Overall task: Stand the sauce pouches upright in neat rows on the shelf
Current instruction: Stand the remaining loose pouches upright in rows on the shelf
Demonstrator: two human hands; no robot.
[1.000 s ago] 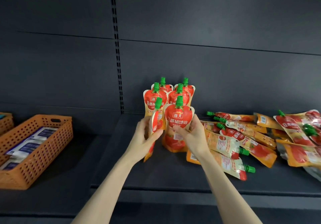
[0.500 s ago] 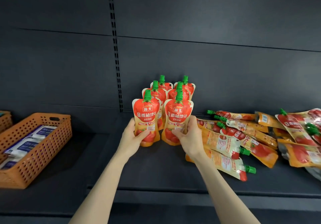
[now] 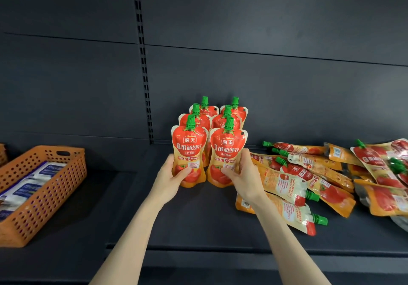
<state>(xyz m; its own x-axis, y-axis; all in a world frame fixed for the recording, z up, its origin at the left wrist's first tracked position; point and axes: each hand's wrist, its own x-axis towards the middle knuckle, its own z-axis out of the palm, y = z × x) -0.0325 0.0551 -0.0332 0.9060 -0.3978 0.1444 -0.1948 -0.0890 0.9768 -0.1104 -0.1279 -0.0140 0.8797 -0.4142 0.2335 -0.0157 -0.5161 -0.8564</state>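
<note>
Several red and orange sauce pouches with green caps stand upright in two rows near the back of the dark shelf (image 3: 198, 222). My left hand (image 3: 169, 177) grips the front left pouch (image 3: 189, 150) low down, upright, with its label facing me. My right hand (image 3: 244, 177) grips the front right pouch (image 3: 227, 152) at its lower right side. Both front pouches stand side by side on the shelf. Several more pouches (image 3: 313, 174) lie flat in a loose pile to the right.
An orange perforated basket (image 3: 50, 187) with white and blue packets sits on the lower shelf section at the left. A slotted upright rail (image 3: 144, 68) runs up the dark back wall. Bare shelf lies in front of the standing pouches.
My left hand turned its pouch from edge-on and tilted to upright and facing me, then set it beside the right front pouch. Both front pouches now stand level.
</note>
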